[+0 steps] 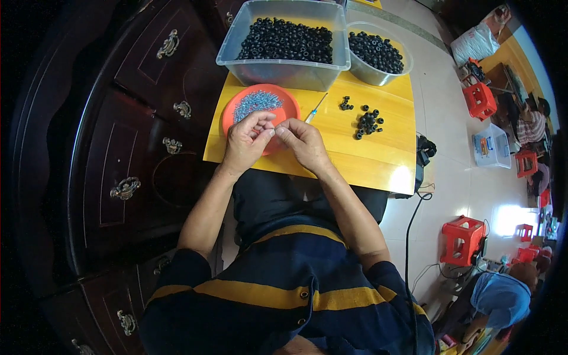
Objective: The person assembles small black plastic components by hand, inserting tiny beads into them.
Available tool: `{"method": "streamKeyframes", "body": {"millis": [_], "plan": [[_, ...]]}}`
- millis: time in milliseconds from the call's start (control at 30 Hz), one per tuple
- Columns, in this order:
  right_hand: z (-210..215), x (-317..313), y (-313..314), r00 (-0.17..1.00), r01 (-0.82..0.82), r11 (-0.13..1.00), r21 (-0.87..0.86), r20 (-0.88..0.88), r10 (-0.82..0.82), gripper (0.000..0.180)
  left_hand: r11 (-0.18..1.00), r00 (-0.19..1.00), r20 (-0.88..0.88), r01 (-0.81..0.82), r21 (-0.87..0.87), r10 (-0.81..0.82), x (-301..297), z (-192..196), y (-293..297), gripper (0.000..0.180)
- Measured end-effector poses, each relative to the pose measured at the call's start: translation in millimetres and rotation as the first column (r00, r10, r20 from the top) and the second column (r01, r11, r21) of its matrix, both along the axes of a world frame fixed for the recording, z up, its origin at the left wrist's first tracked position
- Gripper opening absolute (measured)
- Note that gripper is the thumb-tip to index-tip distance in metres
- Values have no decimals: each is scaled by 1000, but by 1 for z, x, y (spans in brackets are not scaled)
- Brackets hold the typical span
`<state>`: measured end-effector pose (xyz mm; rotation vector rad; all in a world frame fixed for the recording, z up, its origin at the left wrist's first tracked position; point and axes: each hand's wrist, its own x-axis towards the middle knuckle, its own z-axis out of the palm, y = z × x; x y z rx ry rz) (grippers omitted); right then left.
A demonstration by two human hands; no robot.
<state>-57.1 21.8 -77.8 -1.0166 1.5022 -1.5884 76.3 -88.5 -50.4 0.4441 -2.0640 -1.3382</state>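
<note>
We saw the left hand (247, 142) and the right hand (303, 141) brought together over the near edge of an orange plate (287, 105), fingertips almost meeting. The left hand's thumb and forefinger were pinched together, and the right hand's fingers (280, 128) were curled in toward them; whatever small piece sat between the tips was too tiny for us to make out, so we could not tell what either hand grasped.

Just beyond the fingertips lay a heap of small silvery-blue metal bits (255, 102) on the plate. Beyond the right hand's fingers, a thin syringe-like tool (316, 108) lay slanted on the yellow wooden table (355, 160). Farther to the right of the fingers sat a loose cluster of black rings (368, 122), with a smaller clump (345, 105) just beside it.

Well beyond the fingers, at the table's far edge, stood a clear plastic tub (284, 70) filled with black rings, and touching its right side a metal bowl (371, 73) holding more. To the left of the hands stood a dark wooden cabinet (130, 148) with brass handles.
</note>
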Motion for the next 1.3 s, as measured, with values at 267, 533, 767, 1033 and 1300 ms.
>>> {"method": "streamKeyframes", "body": {"millis": [267,533,767,1033,1300], "plan": [[-9,12,-14,1000,-2,1000,-8,-27,2,17,996,999,2,-45,77,45,10,-11,-5,21],[3,12,-19,999,19,999,49,-40,-17,16,940,998,9,-62,336,63,14,-12,-9,23],[21,4,-16,764,163,981,104,-642,-59,17,968,996,-74,-36,248,56,16,-15,-16,24],[7,12,-15,995,-8,999,50,-97,12,21,997,999,-22,-24,75,26,12,-14,-10,27],[20,13,-12,966,-12,996,89,-258,35,20,996,996,-56,-65,64,69,7,-10,-4,19]]}}
